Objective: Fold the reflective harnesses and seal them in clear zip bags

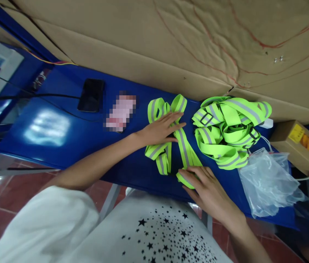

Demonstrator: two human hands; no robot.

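Note:
A neon-yellow reflective strap (185, 146) with a grey stripe lies in loose loops on the blue table in front of me. Across its upper part rests my left hand (162, 128), palm down with the fingers stretched out and apart. Near the table's front edge, my right hand (202, 186) has its fingers curled round a folded end of the same strap. To the right sits a tangled pile of similar reflective straps (232, 128) with black buckles; no hand touches it.
Clear plastic bags (269, 182) lie at the right, beside a brown box with a window (298, 146). On the left are a black phone (91, 95) with a cable and a blurred-out phone (120, 113). Cardboard (132, 40) walls the back of the blue table (77, 146).

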